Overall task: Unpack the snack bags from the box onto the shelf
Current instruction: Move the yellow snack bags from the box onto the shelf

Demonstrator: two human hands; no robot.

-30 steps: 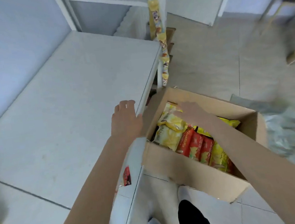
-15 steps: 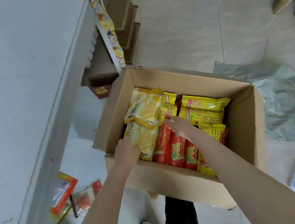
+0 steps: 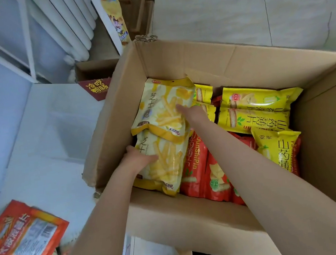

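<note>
Head view, left hand (image 3: 137,160) gripping lower fries bag (image 3: 168,166), right hand (image 3: 193,113) at upper bag (image 3: 160,105), grip hidden

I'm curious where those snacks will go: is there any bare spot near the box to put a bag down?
Yes: the white shelf is bare between the orange packet in front and the red carton behind, just left of the box. Inside the box it is crowded, bags packed side by side.

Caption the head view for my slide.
Left hand grips one fry bag, right hand touches another, inside the cardboard box.
</note>
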